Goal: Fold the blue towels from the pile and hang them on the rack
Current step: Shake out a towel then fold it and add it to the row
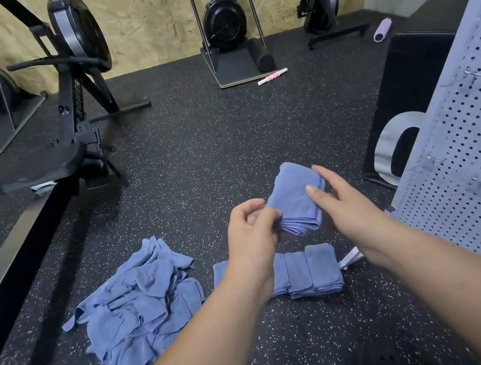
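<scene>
A person's two bare hands hold a folded blue towel in the air above a speckled black rubber floor in a gym. The left hand pinches the towel's lower-left edge with curled fingers, the cloth lying at 2 o'clock from that grip. The right hand clasps the right side, thumb laid across the front face and fingers behind, the towel at 10 o'clock from the palm. The layered edges of the towel face down between the two hands. On the floor at 8 o'clock from the hands lies a loose pile of unfolded blue towels. Directly below the hands, at 6 o'clock, is a row of folded towels, partly hidden by the left forearm. A pale perforated pegboard rack with wire hooks stands at 3 o'clock, just beside the right hand. A black padded box sits behind the rack. A rowing machine stands at 10 o'clock, and a black foam roller and a pink massage stick lie at 12 o'clock near the plywood wall.
</scene>
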